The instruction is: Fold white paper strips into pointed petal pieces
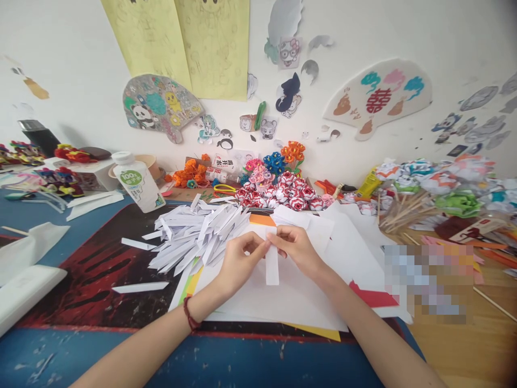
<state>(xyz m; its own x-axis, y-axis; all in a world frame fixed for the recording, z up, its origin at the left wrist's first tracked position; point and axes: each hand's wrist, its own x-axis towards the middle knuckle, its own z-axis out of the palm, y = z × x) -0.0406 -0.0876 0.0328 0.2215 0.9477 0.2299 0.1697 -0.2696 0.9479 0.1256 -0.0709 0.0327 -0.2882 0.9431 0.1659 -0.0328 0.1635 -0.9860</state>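
Note:
Both hands meet over a stack of white paper sheets (294,293). My left hand (239,260) and my right hand (297,248) each pinch the top end of a narrow white paper strip (272,264), which hangs down toward me. A red cord bracelet (189,315) circles my left wrist. Just left of my hands lies a heap of similar white folded strips (197,237) on a dark red and black mat (92,275).
A white bottle with a green label (137,180) stands at the back left. Red and white paper balls (283,194) and paper flowers line the back. Sticks with paper flowers (424,202) lie at the right. White sheets (24,275) rest at the left edge.

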